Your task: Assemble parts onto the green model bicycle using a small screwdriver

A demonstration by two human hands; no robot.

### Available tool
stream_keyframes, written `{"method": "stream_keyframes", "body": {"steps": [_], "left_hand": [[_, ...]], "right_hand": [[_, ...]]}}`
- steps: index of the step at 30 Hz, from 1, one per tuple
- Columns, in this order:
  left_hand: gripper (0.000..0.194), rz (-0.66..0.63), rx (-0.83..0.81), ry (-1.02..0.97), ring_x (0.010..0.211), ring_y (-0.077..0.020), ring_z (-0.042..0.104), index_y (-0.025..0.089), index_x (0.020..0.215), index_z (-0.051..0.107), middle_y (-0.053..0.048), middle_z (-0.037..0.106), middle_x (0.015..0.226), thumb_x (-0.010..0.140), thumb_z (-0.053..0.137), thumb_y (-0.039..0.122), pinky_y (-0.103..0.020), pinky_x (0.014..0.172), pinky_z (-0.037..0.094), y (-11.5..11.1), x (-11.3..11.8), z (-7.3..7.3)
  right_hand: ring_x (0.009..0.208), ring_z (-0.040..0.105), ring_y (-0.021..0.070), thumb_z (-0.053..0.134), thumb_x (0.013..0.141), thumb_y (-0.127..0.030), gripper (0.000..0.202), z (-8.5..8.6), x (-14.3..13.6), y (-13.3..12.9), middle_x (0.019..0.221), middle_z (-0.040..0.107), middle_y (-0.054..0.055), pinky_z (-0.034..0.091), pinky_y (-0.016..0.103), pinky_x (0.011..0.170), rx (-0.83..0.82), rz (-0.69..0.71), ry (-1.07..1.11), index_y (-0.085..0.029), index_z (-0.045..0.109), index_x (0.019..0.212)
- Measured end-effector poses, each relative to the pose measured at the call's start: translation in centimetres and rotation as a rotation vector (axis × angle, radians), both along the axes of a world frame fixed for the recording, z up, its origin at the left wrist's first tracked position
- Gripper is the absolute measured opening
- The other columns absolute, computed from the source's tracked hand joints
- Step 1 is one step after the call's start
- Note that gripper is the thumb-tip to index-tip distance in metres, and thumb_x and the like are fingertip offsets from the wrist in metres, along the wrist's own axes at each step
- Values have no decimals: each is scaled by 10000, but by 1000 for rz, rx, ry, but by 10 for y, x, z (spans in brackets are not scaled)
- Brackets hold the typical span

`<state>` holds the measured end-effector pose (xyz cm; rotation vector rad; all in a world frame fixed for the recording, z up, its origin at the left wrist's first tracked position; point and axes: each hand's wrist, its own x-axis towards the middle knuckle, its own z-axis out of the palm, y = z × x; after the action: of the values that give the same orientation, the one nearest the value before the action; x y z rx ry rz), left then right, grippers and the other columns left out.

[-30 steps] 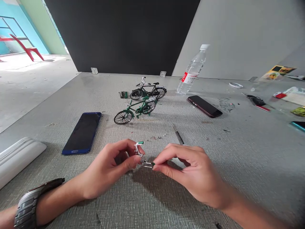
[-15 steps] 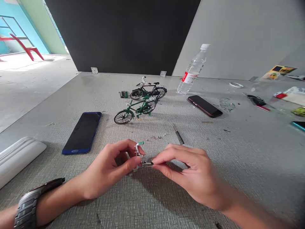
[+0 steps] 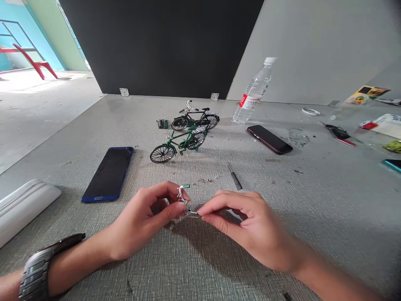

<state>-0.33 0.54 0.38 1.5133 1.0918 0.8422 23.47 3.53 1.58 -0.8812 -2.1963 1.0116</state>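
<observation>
Between thumb and fingers of my left hand is a small silver miniature bicycle handlebar, one green grip sticking up. My right hand is closed in a pinch on the thin end of the handlebar that points right; its fingertips hide what lies there. Beyond my hands a green miniature bicycle stands without a handlebar. Just behind it is a black miniature bicycle with its handlebar on. A small screwdriver lies past my right hand, near several tiny metal bits.
A blue phone lies at left, a dark red phone at right. Farther back are a tilted-looking water bottle, small dark green parts, keys and a tape roll. A white object sits at the left edge.
My right hand has shifted slightly left and up, nearer my left hand. The handlebar has tilted a little in the grasp; other things stay put.
</observation>
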Motion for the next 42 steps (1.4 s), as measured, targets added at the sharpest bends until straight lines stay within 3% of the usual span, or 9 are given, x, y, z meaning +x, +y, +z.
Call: {"method": "stream_keyframes", "body": {"steps": [5, 9, 15, 24, 37, 42], "left_hand": [[154, -16, 31, -19, 666, -114, 487, 174, 970, 645, 16, 576, 792, 980, 595, 318, -246, 594, 392, 1, -1, -2], [123, -35, 65, -3, 696, -129, 526, 182, 962, 679, 8, 626, 791, 971, 621, 290, -256, 634, 406, 0, -3, -4], [113, -63, 87, -4, 723, -137, 563, 199, 961, 698, 5, 688, 818, 968, 637, 294, -256, 668, 424, -1, -5, -5], [65, -78, 92, -49, 716, -121, 562, 198, 958, 685, 21, 681, 799, 966, 643, 247, -239, 654, 410, 1, -4, -5], [40, -72, 60, -110, 728, -119, 557, 187, 951, 672, 20, 664, 800, 958, 650, 219, -242, 668, 410, 2, -4, -7], [55, -49, 111, -84, 747, -125, 533, 199, 934, 668, 21, 633, 832, 971, 632, 220, -255, 685, 400, 2, -5, -5]], "right_hand": [[774, 679, 106, 713, 924, -282, 42, -2, -1, 2, 859, 750, -41, 541, 232, 724, -121, -3, 2, -271, 751, 938], [874, 704, 144, 746, 895, -342, 164, 1, -3, 1, 968, 753, 1, 581, 274, 770, -318, 25, 62, -251, 725, 1029], [992, 714, 155, 753, 890, -272, 236, 2, -7, -3, 1075, 744, 30, 603, 303, 852, -551, 114, 202, -230, 677, 1110], [976, 699, 88, 761, 886, -212, 231, -7, -7, -3, 1048, 720, -19, 575, 210, 848, -632, 143, 302, -243, 665, 1094], [933, 686, 65, 790, 857, -189, 177, -10, -10, -8, 972, 705, -61, 543, 167, 833, -649, 58, 328, -252, 668, 970], [1118, 666, 117, 693, 951, -277, 232, -2, -12, -9, 1183, 704, -9, 526, 251, 972, -617, 98, 275, -288, 641, 1177]]}}
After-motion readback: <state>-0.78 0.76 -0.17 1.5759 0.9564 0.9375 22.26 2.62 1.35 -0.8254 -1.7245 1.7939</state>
